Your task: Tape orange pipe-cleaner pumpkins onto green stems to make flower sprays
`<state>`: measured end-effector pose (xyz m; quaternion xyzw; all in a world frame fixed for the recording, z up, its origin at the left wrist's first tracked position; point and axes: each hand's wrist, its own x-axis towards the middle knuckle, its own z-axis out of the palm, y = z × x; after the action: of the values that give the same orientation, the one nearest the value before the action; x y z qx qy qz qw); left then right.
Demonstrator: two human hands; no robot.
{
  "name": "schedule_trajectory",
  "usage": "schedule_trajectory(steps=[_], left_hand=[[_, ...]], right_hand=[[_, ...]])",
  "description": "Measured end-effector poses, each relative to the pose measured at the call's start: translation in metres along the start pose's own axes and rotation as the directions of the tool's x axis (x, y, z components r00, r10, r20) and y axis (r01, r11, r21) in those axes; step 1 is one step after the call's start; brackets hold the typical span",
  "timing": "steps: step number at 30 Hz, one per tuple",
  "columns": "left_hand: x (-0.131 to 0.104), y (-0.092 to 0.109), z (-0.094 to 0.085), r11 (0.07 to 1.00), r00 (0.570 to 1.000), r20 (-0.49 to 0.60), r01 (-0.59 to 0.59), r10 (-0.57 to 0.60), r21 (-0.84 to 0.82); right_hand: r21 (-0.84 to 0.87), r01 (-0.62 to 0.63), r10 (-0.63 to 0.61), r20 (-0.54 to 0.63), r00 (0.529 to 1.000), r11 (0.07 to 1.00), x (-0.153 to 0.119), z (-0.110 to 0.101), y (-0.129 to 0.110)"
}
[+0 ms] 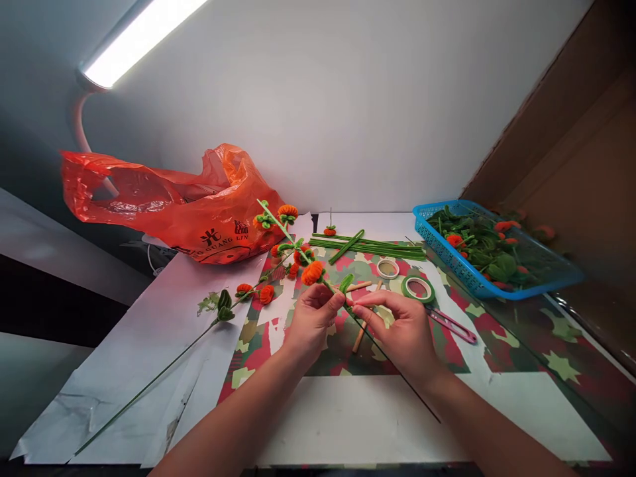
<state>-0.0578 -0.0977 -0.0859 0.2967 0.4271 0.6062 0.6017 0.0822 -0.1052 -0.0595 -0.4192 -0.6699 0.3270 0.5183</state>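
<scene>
A long thin stem (385,358) runs slantwise through both my hands. Its upper part bears fuzzy orange pumpkins (313,273), which look made of pipe cleaner. My left hand (311,321) is closed in a pinch on this pumpkin branch, just below the lowest pumpkin. Close beside it, my right hand (407,331) pinches the same branch with thumb and forefinger. A small green leaf (346,283) sticks up between the hands; its base is hidden by fingertips. On the left lies a second branch (163,368) with orange pumpkins and dark green leaves.
A red plastic bag (218,212) stands at back left under a lit lamp (144,40). Green pipe cleaners (382,248), green tape (431,291), a white tape roll (387,268), wooden sticks (360,336) and a pink cutter (454,326) lie ahead. A blue basket (477,286) holds leaves and pumpkins.
</scene>
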Motion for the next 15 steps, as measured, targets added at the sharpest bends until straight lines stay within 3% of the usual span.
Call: schedule_trajectory(steps=[3,5,9,11,13,15], left_hand=[[0.0,0.0,0.0,0.999,0.999,0.025,-0.03,0.029,0.024],[-0.001,0.001,0.0,0.999,0.998,0.038,-0.042,0.041,0.025],[0.0,0.001,-0.002,0.999,0.997,0.065,-0.042,0.042,0.004],[0.001,0.001,-0.003,0.999,0.997,0.068,-0.042,0.042,-0.007],[0.001,0.002,-0.004,0.999,0.997,0.064,-0.035,0.037,-0.032],[0.001,0.004,-0.003,0.998,0.998,0.069,-0.012,0.016,-0.058]], right_hand=[[-0.056,0.062,-0.064,-0.025,0.998,0.997,-0.002,0.001,-0.001],[-0.047,0.038,-0.04,-0.04,0.998,0.998,-0.002,0.003,-0.004],[0.171,-0.238,0.243,-0.012,0.97,0.956,0.0,0.008,-0.008],[0.355,-0.419,0.415,0.091,0.905,0.836,0.0,0.009,-0.006],[0.509,-0.588,0.534,0.268,0.802,0.628,-0.001,0.01,-0.002],[0.586,-0.708,0.568,0.45,0.689,0.394,-0.003,0.011,0.003]])
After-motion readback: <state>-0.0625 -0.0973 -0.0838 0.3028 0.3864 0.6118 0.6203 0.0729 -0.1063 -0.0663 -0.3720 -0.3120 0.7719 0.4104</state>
